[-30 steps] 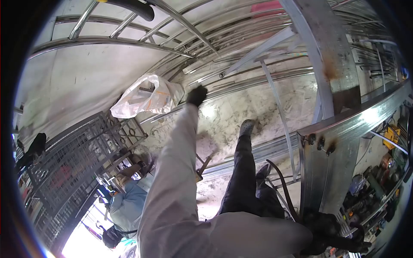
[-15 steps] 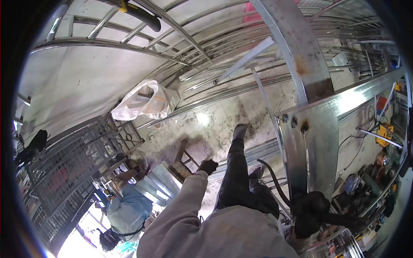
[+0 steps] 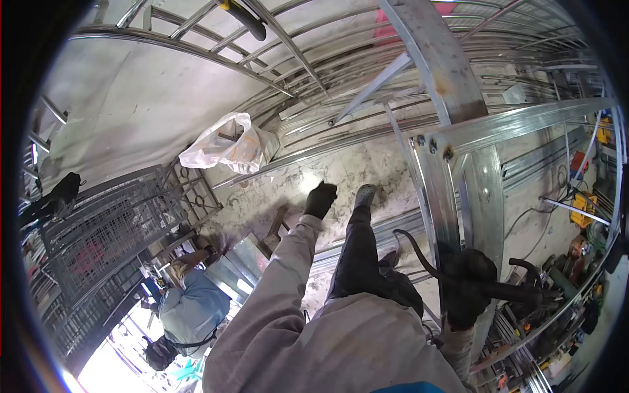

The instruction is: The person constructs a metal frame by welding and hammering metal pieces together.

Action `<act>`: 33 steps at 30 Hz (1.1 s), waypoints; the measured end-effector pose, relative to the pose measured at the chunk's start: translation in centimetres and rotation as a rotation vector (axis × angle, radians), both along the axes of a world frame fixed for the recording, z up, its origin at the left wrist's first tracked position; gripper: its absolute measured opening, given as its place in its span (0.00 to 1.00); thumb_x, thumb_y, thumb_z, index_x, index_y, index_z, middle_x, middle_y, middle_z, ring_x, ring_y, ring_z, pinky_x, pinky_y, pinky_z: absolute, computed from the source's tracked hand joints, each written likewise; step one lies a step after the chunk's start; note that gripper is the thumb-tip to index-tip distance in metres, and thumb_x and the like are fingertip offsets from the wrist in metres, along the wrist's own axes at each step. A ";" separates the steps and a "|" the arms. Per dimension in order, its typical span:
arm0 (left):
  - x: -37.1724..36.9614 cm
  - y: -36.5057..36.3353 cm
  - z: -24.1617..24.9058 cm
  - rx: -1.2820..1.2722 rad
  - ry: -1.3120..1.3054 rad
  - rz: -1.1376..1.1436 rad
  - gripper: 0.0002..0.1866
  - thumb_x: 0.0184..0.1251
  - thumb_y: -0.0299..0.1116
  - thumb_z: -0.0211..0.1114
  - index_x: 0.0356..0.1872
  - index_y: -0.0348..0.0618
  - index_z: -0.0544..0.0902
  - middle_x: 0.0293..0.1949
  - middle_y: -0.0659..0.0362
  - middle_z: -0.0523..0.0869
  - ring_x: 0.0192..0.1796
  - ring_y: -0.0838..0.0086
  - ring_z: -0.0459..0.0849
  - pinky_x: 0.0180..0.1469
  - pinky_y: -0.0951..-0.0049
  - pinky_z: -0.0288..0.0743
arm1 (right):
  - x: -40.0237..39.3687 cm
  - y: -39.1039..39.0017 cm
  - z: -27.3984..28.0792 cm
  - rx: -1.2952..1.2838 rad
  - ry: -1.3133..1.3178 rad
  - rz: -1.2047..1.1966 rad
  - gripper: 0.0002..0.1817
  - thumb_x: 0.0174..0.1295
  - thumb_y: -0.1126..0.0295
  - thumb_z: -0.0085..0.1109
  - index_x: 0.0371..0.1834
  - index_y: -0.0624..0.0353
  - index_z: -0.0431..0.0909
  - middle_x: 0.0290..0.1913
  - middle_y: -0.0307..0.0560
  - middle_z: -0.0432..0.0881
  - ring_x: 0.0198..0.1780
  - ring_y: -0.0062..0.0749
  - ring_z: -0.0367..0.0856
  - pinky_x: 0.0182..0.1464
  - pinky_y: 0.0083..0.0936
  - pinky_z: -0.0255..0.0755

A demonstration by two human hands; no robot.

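Steel frame corner (image 3: pixel 432 145) lies near twelve o'clock of the right hand (image 3: pixel 466 281), closed round a black tool (image 3: pixel 517 293) pointing toward three; left hand's (image 3: pixel 321 200) grip unclear.

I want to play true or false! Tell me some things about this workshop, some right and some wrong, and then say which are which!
1. A white plastic bag is in the picture. True.
2. The left hand is inside that bag. False: it is apart from the bag.
3. The right hand holds a black tool. True.
4. The other person's shirt is bright red. False: it is greyish blue.
5. The yellow object is on the picture's left side. False: it is on the right.
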State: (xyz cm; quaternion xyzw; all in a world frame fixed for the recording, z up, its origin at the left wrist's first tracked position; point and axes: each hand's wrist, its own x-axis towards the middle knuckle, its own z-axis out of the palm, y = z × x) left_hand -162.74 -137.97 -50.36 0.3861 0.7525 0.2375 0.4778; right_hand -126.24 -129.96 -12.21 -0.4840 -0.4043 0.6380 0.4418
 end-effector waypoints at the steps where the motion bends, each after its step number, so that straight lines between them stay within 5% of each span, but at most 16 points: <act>1: 0.5 -2.0 -1.1 0.033 0.098 -0.156 0.04 0.67 0.34 0.67 0.33 0.49 0.84 0.32 0.54 0.88 0.40 0.55 0.91 0.51 0.55 0.86 | -0.2 0.2 0.1 0.028 0.007 0.014 0.22 0.83 0.54 0.55 0.67 0.60 0.76 0.63 0.59 0.84 0.61 0.52 0.86 0.61 0.54 0.85; 4: 2.0 -6.5 -0.4 0.146 0.460 -0.646 0.03 0.66 0.35 0.68 0.34 0.50 0.86 0.31 0.53 0.90 0.41 0.56 0.93 0.52 0.54 0.88 | -0.3 0.3 -0.1 0.031 0.125 0.021 0.22 0.82 0.57 0.59 0.70 0.60 0.75 0.66 0.58 0.82 0.64 0.54 0.85 0.65 0.56 0.84; 8: 1.7 -14.4 -1.2 0.011 0.500 -0.847 0.03 0.66 0.35 0.69 0.36 0.51 0.88 0.34 0.52 0.92 0.43 0.55 0.94 0.51 0.52 0.89 | -0.2 0.4 -1.0 0.038 0.279 0.034 0.24 0.81 0.60 0.61 0.72 0.61 0.75 0.70 0.58 0.81 0.70 0.56 0.82 0.73 0.57 0.79; 12: -0.1 -16.8 0.8 -0.047 0.502 -0.783 0.04 0.67 0.37 0.72 0.37 0.52 0.88 0.36 0.51 0.93 0.46 0.54 0.94 0.47 0.51 0.88 | -0.4 0.8 -1.5 0.094 0.200 0.073 0.28 0.81 0.55 0.61 0.75 0.61 0.75 0.71 0.57 0.81 0.69 0.50 0.83 0.68 0.54 0.79; 17: -2.9 -14.4 2.4 -0.152 0.520 -0.682 0.05 0.65 0.37 0.75 0.37 0.53 0.88 0.36 0.55 0.93 0.47 0.58 0.94 0.46 0.53 0.88 | -0.6 1.1 -2.1 0.104 0.403 0.089 0.25 0.77 0.65 0.67 0.74 0.63 0.78 0.72 0.58 0.81 0.74 0.55 0.80 0.78 0.56 0.74; 19: -3.4 -14.3 -1.9 -0.220 0.444 -0.525 0.05 0.66 0.38 0.74 0.35 0.53 0.87 0.36 0.56 0.93 0.46 0.59 0.94 0.44 0.54 0.88 | -0.8 1.1 -1.9 0.097 0.354 0.074 0.25 0.78 0.65 0.67 0.73 0.63 0.77 0.71 0.58 0.81 0.73 0.53 0.81 0.78 0.55 0.74; 22: -3.9 -12.8 -3.9 0.131 0.389 -0.307 0.05 0.67 0.38 0.73 0.34 0.52 0.88 0.34 0.55 0.93 0.43 0.57 0.94 0.40 0.53 0.87 | -1.4 1.1 -1.1 0.149 0.261 0.091 0.25 0.81 0.65 0.64 0.76 0.62 0.73 0.70 0.56 0.81 0.72 0.48 0.81 0.73 0.51 0.79; 25: -1.7 -8.6 2.5 0.064 0.118 -0.162 0.07 0.70 0.39 0.71 0.34 0.50 0.88 0.29 0.57 0.91 0.35 0.63 0.91 0.34 0.57 0.82 | -1.4 1.1 -1.3 0.154 0.242 0.074 0.23 0.79 0.73 0.62 0.74 0.68 0.74 0.69 0.56 0.82 0.69 0.48 0.84 0.73 0.51 0.81; 27: 0.7 -5.7 8.0 -0.368 -0.254 0.436 0.11 0.74 0.42 0.66 0.35 0.47 0.87 0.26 0.60 0.88 0.28 0.71 0.85 0.31 0.62 0.77 | -1.9 1.3 -1.1 0.169 0.263 0.067 0.23 0.79 0.75 0.60 0.74 0.69 0.73 0.69 0.57 0.82 0.69 0.49 0.85 0.74 0.51 0.81; 28: 0.6 -6.6 6.2 -0.352 -0.287 0.358 0.18 0.77 0.51 0.63 0.49 0.48 0.88 0.32 0.60 0.89 0.28 0.74 0.82 0.31 0.66 0.77 | -2.0 1.3 -0.9 0.181 0.290 0.061 0.23 0.79 0.76 0.58 0.74 0.70 0.73 0.69 0.57 0.82 0.69 0.49 0.85 0.74 0.51 0.81; 29: 1.1 -6.9 6.1 -0.350 -0.293 0.353 0.18 0.77 0.51 0.63 0.49 0.48 0.88 0.32 0.60 0.89 0.28 0.74 0.82 0.31 0.66 0.77 | -1.8 1.4 -1.0 0.184 0.284 0.059 0.23 0.79 0.76 0.58 0.74 0.70 0.73 0.69 0.57 0.82 0.69 0.49 0.85 0.74 0.51 0.81; 31: 2.0 -7.8 6.3 -0.331 -0.278 0.370 0.11 0.72 0.41 0.68 0.33 0.47 0.86 0.26 0.58 0.88 0.30 0.70 0.86 0.34 0.63 0.79 | -1.4 1.4 -1.3 0.135 0.285 0.058 0.22 0.78 0.79 0.55 0.74 0.71 0.73 0.69 0.58 0.82 0.70 0.49 0.85 0.76 0.53 0.80; 33: 1.1 -12.3 -1.2 0.106 0.045 -0.113 0.08 0.64 0.37 0.75 0.32 0.48 0.84 0.29 0.54 0.90 0.38 0.60 0.91 0.44 0.56 0.84 | -1.4 1.2 -1.2 0.122 0.245 0.053 0.25 0.78 0.73 0.60 0.75 0.67 0.72 0.69 0.57 0.83 0.69 0.49 0.84 0.75 0.52 0.78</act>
